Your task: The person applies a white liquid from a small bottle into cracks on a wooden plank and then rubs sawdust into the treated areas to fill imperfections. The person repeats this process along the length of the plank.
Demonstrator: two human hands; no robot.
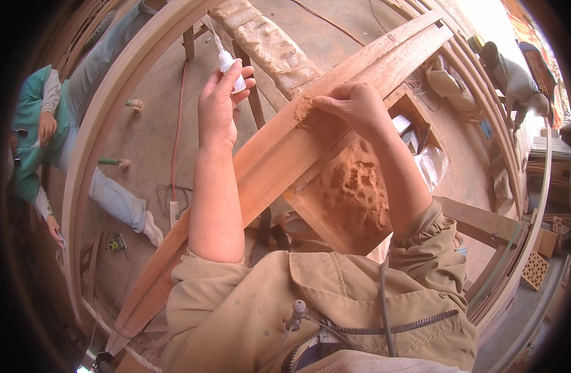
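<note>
My left hand (pixel 218 102) is closed around a small white squeeze bottle (pixel 227 63), its thin nozzle pointing up and away from me. Beneath both arms a long reddish wooden beam (pixel 270 177) runs diagonally from lower left to upper right. On its upper face lies a small patch of sawdust (pixel 304 108). Thumb and fingers of my right hand (pixel 355 107) are drawn together just right of that patch, with the thumb tip touching its edge. What sits between those fingers is hidden. Under my right forearm, a board or shallow box holds a heap of reddish sawdust (pixel 360 186).
A curved pale wooden frame (pixel 89 149) arches along the left. A person in green (pixel 40 133) is at far left; another person (pixel 515 78) bends over at far right. A plastic-wrapped plank (pixel 267 43) lies beyond the beam. A red cable (pixel 176 137) crosses the floor.
</note>
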